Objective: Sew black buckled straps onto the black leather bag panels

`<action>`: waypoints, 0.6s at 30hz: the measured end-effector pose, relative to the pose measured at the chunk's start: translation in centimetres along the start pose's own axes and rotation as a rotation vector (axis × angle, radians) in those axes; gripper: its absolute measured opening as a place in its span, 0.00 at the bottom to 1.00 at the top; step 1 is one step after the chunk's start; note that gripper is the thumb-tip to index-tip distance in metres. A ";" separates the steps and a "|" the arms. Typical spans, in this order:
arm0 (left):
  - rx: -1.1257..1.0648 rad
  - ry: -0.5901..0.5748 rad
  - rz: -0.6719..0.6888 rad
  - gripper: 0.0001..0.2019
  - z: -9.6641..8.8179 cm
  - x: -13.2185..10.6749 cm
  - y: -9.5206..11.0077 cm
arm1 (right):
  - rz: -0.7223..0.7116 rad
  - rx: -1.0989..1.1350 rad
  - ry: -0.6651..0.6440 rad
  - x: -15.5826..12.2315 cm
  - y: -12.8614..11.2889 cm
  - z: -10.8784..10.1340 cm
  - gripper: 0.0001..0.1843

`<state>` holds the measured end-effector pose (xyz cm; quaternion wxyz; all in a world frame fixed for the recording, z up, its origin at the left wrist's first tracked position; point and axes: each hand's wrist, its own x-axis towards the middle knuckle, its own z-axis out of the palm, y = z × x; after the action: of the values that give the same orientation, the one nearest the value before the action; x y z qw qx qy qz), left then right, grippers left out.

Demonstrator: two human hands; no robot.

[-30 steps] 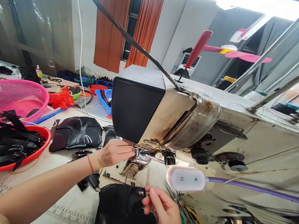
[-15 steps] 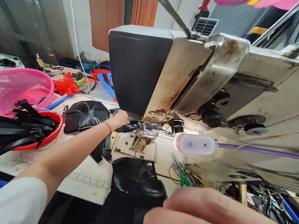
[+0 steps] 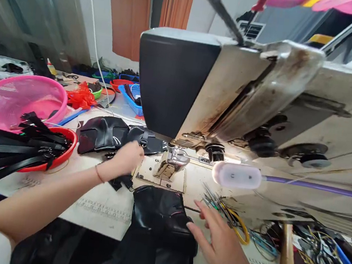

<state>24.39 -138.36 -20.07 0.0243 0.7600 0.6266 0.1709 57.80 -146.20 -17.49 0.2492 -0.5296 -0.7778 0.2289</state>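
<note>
- Left hand [image 3: 127, 157] curls loosely on small black pieces beside the presser foot [image 3: 172, 159]; whether it grips them, I cannot tell.
- Right hand [image 3: 217, 237] open, fingers spread, empty, at the black panel's [image 3: 159, 212] right edge.
- Panel lies on the bench [image 3: 103, 211] front: glossy, soft, probably slippery; best pinched at an edge.

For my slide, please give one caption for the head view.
At a sewing machine, left hand touches black pieces; open right hand hovers beside black material.
</note>
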 end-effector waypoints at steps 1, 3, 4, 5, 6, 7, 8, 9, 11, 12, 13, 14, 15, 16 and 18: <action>-0.031 -0.083 0.026 0.12 0.4 -1.1 1.5 | 0.099 -0.017 0.027 -0.3 1.7 1.2 0.31; -0.138 -0.328 0.042 0.20 1.0 -3.1 4.2 | 0.222 0.014 0.012 -1.1 4.0 3.3 0.33; -0.190 -0.405 -0.014 0.24 1.2 -3.8 5.1 | 0.253 0.034 -0.022 -1.4 4.6 4.0 0.31; -0.249 -0.471 -0.069 0.27 1.3 -4.3 5.8 | 0.266 0.054 -0.051 -1.6 4.8 4.5 0.30; -0.309 -0.504 -0.131 0.30 1.2 -4.5 6.1 | 0.271 0.068 -0.061 -1.7 4.7 4.8 0.29; -0.370 -0.506 -0.189 0.31 1.1 -4.6 6.2 | 0.275 0.073 -0.038 -1.7 4.5 4.9 0.28; -0.444 -0.494 -0.245 0.32 0.9 -4.4 6.1 | 0.280 0.076 0.011 -1.6 4.1 4.9 0.28; -0.545 -0.481 -0.302 0.33 0.6 -4.2 5.9 | 0.295 0.086 0.074 -1.6 3.7 4.7 0.29; -0.842 -0.500 -0.418 0.30 -0.1 -3.7 5.6 | 0.348 0.182 0.162 -1.3 2.5 4.0 0.34; -1.021 -0.529 -0.474 0.27 -0.5 -3.5 5.6 | 0.381 0.290 0.175 -1.2 1.9 3.5 0.38; -1.195 -0.558 -0.524 0.24 -1.0 -3.4 5.7 | 0.424 0.437 0.156 -1.1 1.2 3.0 0.42; -1.349 -0.573 -0.561 0.22 -1.5 -3.3 5.9 | 0.474 0.610 0.113 -0.9 0.5 2.4 0.44; -1.471 -0.571 -0.586 0.21 -2.1 -3.3 6.3 | 0.521 0.784 0.053 -0.8 -0.1 1.9 0.44; -1.558 -0.544 -0.603 0.21 -2.6 -3.2 6.7 | 0.560 0.937 -0.024 -0.7 -0.8 1.4 0.41; -1.659 -0.468 -0.618 0.23 -3.7 -3.0 7.7 | 0.622 1.109 -0.201 -0.4 -1.7 0.7 0.32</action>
<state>30.06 -143.58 -15.37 0.7335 0.3126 0.4574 0.3937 56.32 -147.19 -17.05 0.3340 -0.4988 -0.3734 0.7072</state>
